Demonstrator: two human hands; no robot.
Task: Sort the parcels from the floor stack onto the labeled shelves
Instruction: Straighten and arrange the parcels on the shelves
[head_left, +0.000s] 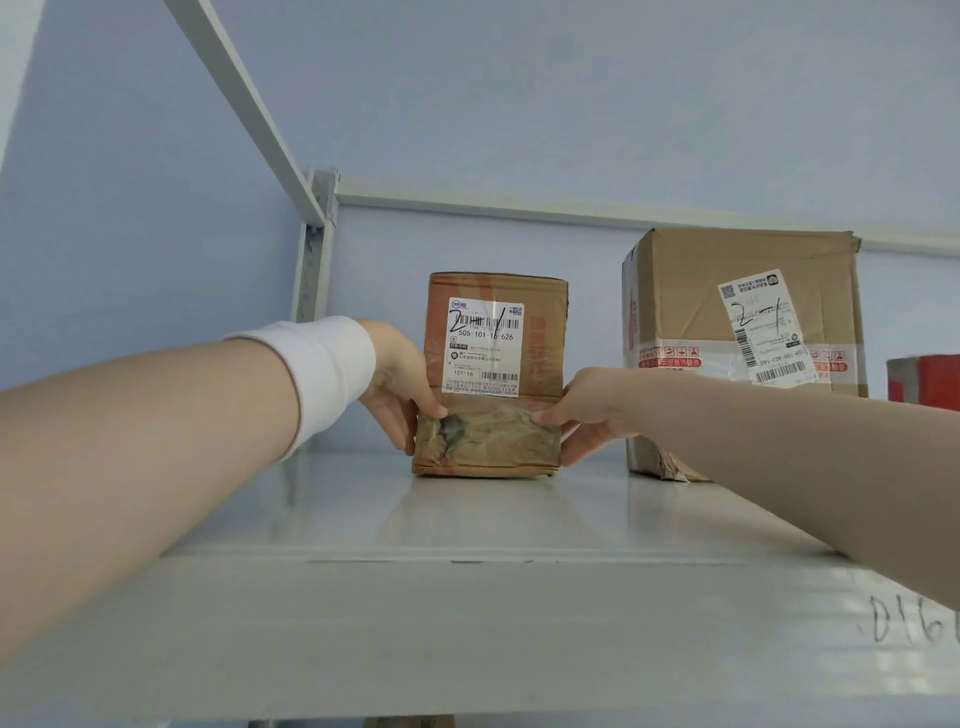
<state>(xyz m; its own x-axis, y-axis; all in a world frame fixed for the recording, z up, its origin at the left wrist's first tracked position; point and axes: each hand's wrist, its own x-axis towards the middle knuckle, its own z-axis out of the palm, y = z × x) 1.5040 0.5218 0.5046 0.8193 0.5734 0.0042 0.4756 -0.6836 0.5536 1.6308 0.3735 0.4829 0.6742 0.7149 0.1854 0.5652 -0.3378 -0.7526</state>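
nearest: grey metal shelf lip (467, 623), with a handwritten mark (914, 623) at its right end that read roughly "d16", the rest cut off by the frame edge. behind it: pale shelf deck (467, 519), both forearms reaching in over it. left hand (400, 384), a white wristband (322, 374) above it, gripped the lower left side of the small parcel (493, 374), thumb on the front face and fingers curled round the side. right hand (587, 410) gripped the lower right side the same way, thumb on the front. small parcel: worn brown carton, upright, crumpled and stained along the bottom, its base apparently resting on the deck left of centre; its shipping label (485, 345) faced the camera with "2-1" inked over the barcode. further back and to the right, apart from it: larger carton (743, 353), torn at a lower corner, with a tilted label also inked "2-1". beyond that, at the right edge, part of a red box (924, 379). rearmost: upright post (314, 249) and blue wall (571, 104). progress, as judged: this parcel was set among parcels with a matching mark but not yet released; at least one other parcel was shelved; the floor stack was out of view, so the remainder could not be told.
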